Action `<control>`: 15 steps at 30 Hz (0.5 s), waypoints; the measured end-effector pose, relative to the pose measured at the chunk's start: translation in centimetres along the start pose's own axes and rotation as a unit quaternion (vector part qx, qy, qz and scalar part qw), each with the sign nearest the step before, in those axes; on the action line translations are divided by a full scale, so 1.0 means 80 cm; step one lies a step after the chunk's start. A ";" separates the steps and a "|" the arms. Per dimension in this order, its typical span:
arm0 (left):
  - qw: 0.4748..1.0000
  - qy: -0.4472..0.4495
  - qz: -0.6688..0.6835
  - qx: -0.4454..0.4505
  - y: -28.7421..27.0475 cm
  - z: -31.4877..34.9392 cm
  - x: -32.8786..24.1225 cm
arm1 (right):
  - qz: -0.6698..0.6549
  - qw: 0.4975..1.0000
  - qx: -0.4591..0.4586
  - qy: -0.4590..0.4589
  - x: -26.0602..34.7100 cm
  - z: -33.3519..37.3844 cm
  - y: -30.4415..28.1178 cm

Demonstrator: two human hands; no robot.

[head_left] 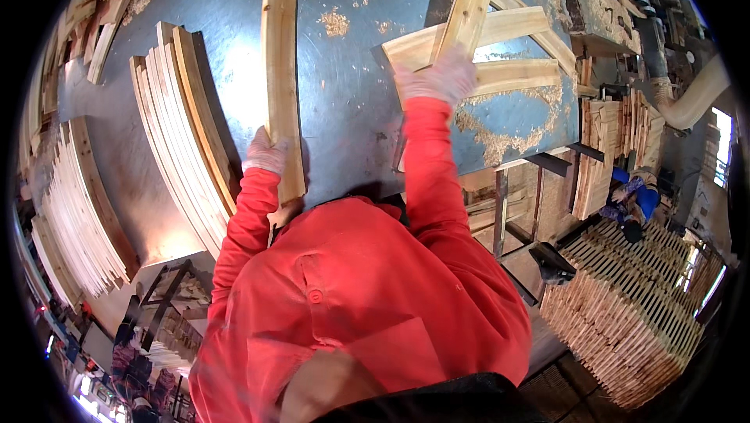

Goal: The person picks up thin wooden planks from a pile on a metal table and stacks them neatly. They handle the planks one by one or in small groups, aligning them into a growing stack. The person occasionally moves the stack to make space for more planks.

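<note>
At upper centre the left hand (266,153) sits half-curled on the long board (281,71); I'd keep that flat. The right hand (439,79) blurs over crossed boards (516,75), upper right, grip unclear.

Bright window (722,142), grey wall (701,181)

The left hand (266,153) grips a long board (280,71) by its edge over the worktop (344,95). The blurred right hand (439,81) is at a shorter board (469,13) lying across crossed boards (516,75). Wood shavings (508,140) lie beside them.
</note>
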State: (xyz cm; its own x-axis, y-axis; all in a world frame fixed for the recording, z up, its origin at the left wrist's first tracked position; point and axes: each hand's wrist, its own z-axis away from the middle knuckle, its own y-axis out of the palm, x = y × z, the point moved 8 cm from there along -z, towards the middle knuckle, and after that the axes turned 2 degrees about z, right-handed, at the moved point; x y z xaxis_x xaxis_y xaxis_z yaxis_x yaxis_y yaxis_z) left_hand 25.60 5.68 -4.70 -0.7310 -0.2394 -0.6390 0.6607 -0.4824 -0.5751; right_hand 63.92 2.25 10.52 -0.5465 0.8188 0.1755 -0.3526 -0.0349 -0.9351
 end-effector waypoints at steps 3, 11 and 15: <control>0.996 0.036 0.018 -0.075 -0.026 0.025 0.015 | -0.033 0.989 -0.086 0.113 -0.131 -0.032 0.088; 0.876 0.077 -0.310 -0.361 -0.145 0.151 -0.031 | -0.618 0.775 0.101 -0.086 -0.070 0.009 0.143; 0.842 0.126 -0.329 -0.408 -0.150 0.164 -0.069 | -0.549 0.772 0.165 -0.276 -0.046 -0.041 0.221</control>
State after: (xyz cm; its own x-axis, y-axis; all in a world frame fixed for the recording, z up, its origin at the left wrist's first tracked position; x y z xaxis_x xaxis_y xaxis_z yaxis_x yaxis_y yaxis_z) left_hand 19.46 1.75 12.48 -0.9933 0.0896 -0.0730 0.0983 0.3234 -0.9411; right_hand 62.22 0.50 -7.64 0.0102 0.0929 0.9956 -0.9579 0.2866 -0.0169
